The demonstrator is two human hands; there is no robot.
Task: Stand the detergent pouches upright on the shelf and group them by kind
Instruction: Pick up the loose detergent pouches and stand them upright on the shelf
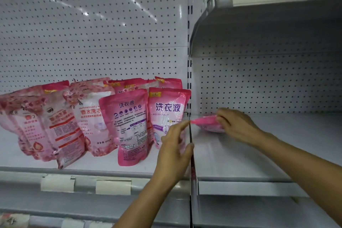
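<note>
Under the right hand [236, 126], whose fingers clasp it, a flat bright-pink plastic detergent pouch [205, 123] lies on the white shelf [259, 153]. Left hand [174, 151] hovers relaxed, unladen; ideally it steadies the base during uprighting.

Floral pale-pink pouches [46, 126], solid hot-pink pouches [131, 126] (purple lettering), white perforated back panel [92, 33], grey-white shelf [259, 153].
</note>
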